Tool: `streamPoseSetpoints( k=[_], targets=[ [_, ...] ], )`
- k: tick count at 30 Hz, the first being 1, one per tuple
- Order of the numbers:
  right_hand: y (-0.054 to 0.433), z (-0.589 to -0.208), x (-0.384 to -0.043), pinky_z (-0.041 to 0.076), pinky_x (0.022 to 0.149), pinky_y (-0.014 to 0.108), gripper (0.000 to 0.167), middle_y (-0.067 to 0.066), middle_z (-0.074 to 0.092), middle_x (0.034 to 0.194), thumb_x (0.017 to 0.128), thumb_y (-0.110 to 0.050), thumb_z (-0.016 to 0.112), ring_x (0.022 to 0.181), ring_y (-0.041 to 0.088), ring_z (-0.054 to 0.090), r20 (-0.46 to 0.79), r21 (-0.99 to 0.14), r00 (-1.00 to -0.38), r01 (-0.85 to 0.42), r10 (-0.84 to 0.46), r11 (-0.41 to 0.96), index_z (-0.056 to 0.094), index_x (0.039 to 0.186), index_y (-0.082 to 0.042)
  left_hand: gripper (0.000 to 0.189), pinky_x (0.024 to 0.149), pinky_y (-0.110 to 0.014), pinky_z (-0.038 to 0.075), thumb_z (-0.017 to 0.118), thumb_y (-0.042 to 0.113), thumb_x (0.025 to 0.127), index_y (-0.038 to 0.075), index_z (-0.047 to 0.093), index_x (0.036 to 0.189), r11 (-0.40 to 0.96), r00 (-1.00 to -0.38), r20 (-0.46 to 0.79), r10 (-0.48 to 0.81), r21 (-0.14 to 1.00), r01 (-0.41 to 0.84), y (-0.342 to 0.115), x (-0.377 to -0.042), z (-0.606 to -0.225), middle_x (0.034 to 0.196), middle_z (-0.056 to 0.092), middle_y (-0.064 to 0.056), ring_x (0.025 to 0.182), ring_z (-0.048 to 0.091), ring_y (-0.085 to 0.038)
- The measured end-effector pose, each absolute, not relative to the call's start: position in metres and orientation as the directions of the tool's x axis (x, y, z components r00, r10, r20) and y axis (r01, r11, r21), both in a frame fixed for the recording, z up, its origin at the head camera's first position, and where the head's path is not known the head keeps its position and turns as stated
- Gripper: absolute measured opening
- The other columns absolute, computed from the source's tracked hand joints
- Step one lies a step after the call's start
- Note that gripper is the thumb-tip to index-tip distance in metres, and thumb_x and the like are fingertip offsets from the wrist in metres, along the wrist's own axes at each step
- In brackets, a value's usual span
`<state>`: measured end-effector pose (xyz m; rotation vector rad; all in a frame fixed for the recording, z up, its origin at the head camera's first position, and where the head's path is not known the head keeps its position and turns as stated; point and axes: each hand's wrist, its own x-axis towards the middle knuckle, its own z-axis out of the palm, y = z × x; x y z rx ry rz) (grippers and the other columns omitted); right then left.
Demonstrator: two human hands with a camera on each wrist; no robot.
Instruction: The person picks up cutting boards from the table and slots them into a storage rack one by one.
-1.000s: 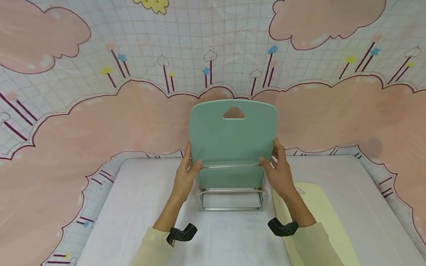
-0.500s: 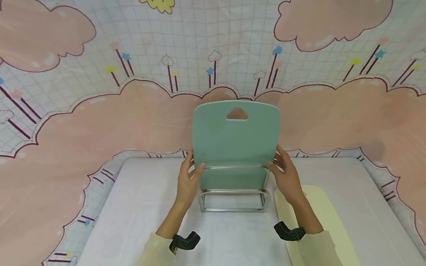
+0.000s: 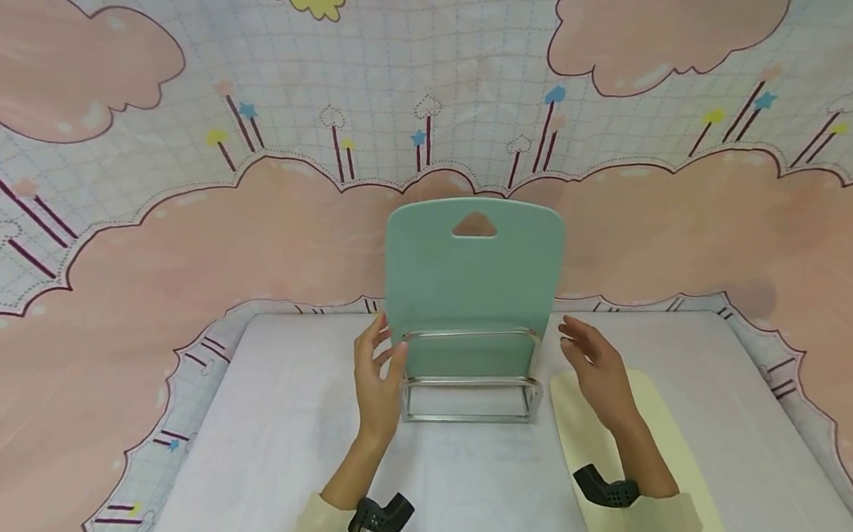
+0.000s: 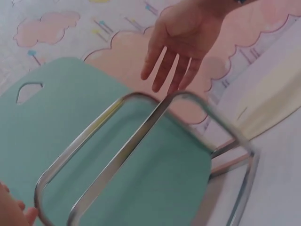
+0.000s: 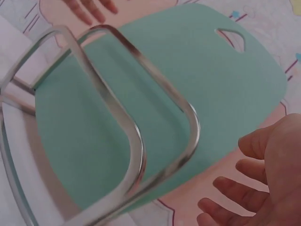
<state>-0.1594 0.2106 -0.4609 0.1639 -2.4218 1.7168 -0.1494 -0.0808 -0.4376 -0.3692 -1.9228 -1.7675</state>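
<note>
A green cutting board with a cut-out handle stands upright in a silver metal rack, behind the rack's front bars. At the rack's left side is my left hand, fingers loosely bent, its thumb tip close to the board's edge; whether it touches cannot be told. My right hand hangs apart from the board on the right, holding nothing. In the right wrist view the right fingers are relaxed, with a gap to the board.
A pale yellow cutting board lies flat on the white table, to the right of the rack and partly under the right forearm. Behind the table hangs a cloth printed with clouds.
Both hands held the green board's sides a second ago. The right hand has let go and moved right and down; the left has loosened its hold. The board stays upright in the rack.
</note>
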Motion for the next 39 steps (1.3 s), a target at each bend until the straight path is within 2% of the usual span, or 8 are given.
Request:
streamPoseSetpoints(
  k=[2,5,9,15,20,25,35,39],
  targets=[
    [0.215,-0.463,-0.152,0.037,0.101,0.045,0.048,0.018,0.049,0.137,0.101,-0.023,0.05,0.126,0.034,0.044,0.201,-0.916,-0.979,-0.183,0.015,0.357,0.039,0.145,-0.004,0.045,0.095,-0.046,0.04,0.049,-0.006,0.094,-0.013,0.035,0.137,0.106,-0.819,0.554,-0.148,0.832,0.544,-0.077,-0.146,-0.449,0.131,0.038,-0.032,0.118,0.038,-0.049],
    [0.222,-0.466,-0.14,0.041,0.096,0.026,0.048,0.017,0.051,0.136,0.101,-0.024,0.049,0.125,0.032,0.046,0.191,-0.908,-0.981,-0.162,0.038,0.386,0.04,0.144,-0.005,0.043,0.092,-0.032,0.042,0.047,-0.005,0.094,-0.011,0.038,0.136,0.074,-0.798,0.584,-0.151,0.812,0.58,-0.069,-0.141,-0.466,0.129,0.043,-0.027,0.116,0.041,-0.042],
    [0.228,-0.471,-0.129,0.038,0.086,0.009,0.048,0.016,0.052,0.135,0.102,-0.026,0.049,0.123,0.033,0.047,0.177,-0.906,-0.982,-0.135,0.069,0.4,0.04,0.144,-0.004,0.042,0.091,-0.027,0.043,0.047,-0.005,0.094,-0.009,0.041,0.135,0.004,-0.786,0.606,-0.124,0.792,0.611,-0.058,-0.132,-0.482,0.127,0.048,-0.025,0.117,0.045,-0.033],
    [0.236,-0.48,-0.115,0.035,0.087,0.005,0.047,0.017,0.054,0.133,0.102,-0.025,0.049,0.122,0.033,0.048,0.19,-0.892,-0.979,-0.143,0.07,0.429,0.041,0.142,-0.002,0.043,0.089,-0.028,0.047,0.046,-0.009,0.093,-0.006,0.042,0.136,-0.089,-0.815,0.579,-0.018,0.811,0.578,-0.042,-0.109,-0.503,0.126,0.05,-0.025,0.114,0.047,-0.037],
    [0.247,-0.487,-0.103,0.036,0.085,0.005,0.045,0.017,0.055,0.132,0.101,-0.023,0.05,0.12,0.018,0.05,0.188,-0.877,-0.978,-0.128,0.087,0.462,0.043,0.142,-0.005,0.043,0.091,-0.03,0.046,0.047,-0.005,0.095,0.002,0.044,0.137,-0.15,-0.891,0.45,0.064,0.887,0.437,-0.026,-0.094,-0.517,0.129,0.051,-0.014,0.117,0.047,-0.039],
    [0.26,-0.495,-0.091,0.038,0.085,0.008,0.046,0.016,0.056,0.131,0.102,-0.025,0.048,0.117,0.011,0.05,0.187,-0.833,-0.977,-0.099,0.108,0.544,0.044,0.142,-0.004,0.043,0.095,-0.031,0.043,0.047,-0.003,0.096,0.001,0.042,0.139,-0.227,-0.933,0.332,0.14,0.928,0.296,-0.013,-0.088,-0.528,0.133,0.048,-0.014,0.122,0.043,-0.042],
    [0.278,-0.517,-0.06,0.036,0.08,0.003,0.049,0.019,0.055,0.131,0.102,-0.03,0.046,0.108,-0.015,0.04,0.138,-0.822,-0.979,-0.027,0.153,0.569,0.042,0.142,-0.001,0.047,0.093,-0.041,0.037,0.054,0.021,0.099,0.002,0.042,0.14,-0.082,-0.97,0.069,0.234,0.995,0.051,0.004,-0.091,-0.549,0.135,0.049,-0.015,0.12,0.046,-0.031],
    [0.287,-0.527,-0.049,0.036,0.077,0.002,0.049,0.02,0.055,0.131,0.102,-0.03,0.046,0.104,-0.02,0.036,0.104,-0.81,-0.977,0.025,0.187,0.586,0.042,0.141,-0.001,0.05,0.094,-0.04,0.039,0.056,0.024,0.098,-0.001,0.043,0.14,-0.085,-0.97,0.052,0.237,0.996,0.032,0.013,-0.092,-0.555,0.134,0.05,-0.018,0.118,0.049,-0.03]
  ],
)
